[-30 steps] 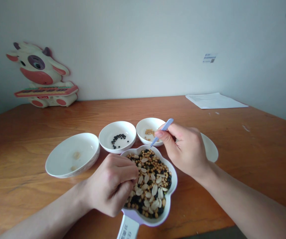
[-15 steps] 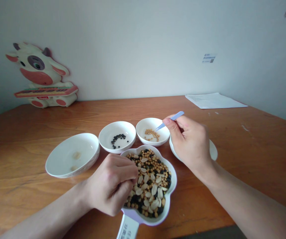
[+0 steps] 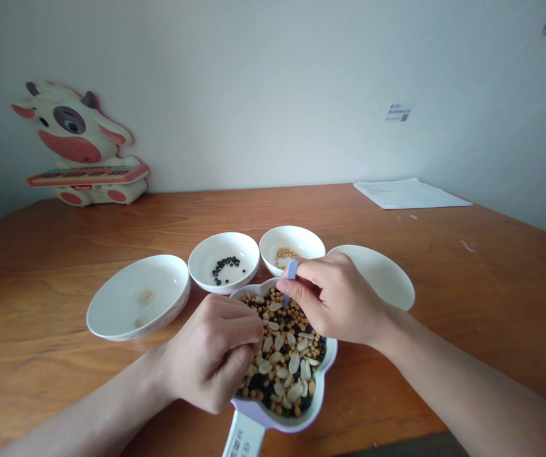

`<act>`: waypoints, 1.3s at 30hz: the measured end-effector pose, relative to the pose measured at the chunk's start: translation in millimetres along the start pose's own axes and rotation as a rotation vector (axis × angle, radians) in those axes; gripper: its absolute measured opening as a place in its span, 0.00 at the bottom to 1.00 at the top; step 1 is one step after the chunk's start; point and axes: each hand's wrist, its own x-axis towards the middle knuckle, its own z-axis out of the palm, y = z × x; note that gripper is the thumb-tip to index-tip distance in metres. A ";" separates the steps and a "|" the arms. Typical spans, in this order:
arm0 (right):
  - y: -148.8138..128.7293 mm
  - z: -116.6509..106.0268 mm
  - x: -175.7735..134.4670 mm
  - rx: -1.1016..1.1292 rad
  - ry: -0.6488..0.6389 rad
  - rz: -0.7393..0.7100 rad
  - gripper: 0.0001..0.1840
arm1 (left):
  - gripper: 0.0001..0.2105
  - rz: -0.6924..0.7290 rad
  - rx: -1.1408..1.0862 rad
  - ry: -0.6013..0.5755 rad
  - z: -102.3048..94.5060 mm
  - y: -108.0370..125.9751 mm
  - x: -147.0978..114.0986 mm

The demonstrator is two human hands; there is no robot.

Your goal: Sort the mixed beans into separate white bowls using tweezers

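Tabletop [image 3: 39, 355], wood, carries the lot. Biggest item on it: flower-shaped tray [image 3: 331, 355] w/ handle, front ctr, well filled w/ mixed legumes, so by my read most of the separating is left to do. Lg. left bowl [image 3: 115, 304], white, has just two pale pieces, prob. peanut halves. Lg. right bowl [image 3: 372, 266], also white, is part hidden by R hand [image 3: 342, 295]. That hand's thumb + fingers pinch blue tweezers [image 3: 292, 270], tip down in the mix, tray's far side; can't tell if anything's caught. L hand [image 3: 222, 349]: fingers curled in over tray's L rim; can't tell if they grip it. Sm. bowls behind: ctr-left bowl [image 3: 206, 251] w/ scattered black beans [image 3: 227, 260], ctr-right bowl [image 3: 309, 244] w/ few soybeans [image 3: 286, 255]. Both lots small, hence early stage, est. Tray mix: peanuts [image 3: 294, 364] mostly nearer side, soybeans + black beans all thru.
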 end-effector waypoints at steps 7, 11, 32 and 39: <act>-0.3 0.8 2.5 0.010 -0.044 0.034 0.21 | 0.10 -0.006 -0.001 -0.005 0.1 -2.1 -0.1; -0.8 -0.1 1.6 0.013 -0.054 0.029 0.22 | 0.10 -0.014 0.009 -0.014 -0.4 -2.0 -0.1; 3.9 5.5 0.0 0.036 -0.092 -0.039 0.21 | 0.10 -0.005 -0.010 -0.008 -0.4 -1.7 -2.9; 3.2 5.4 0.8 0.044 -0.067 -0.047 0.21 | 0.10 0.003 0.000 -0.009 -0.4 -0.6 -1.0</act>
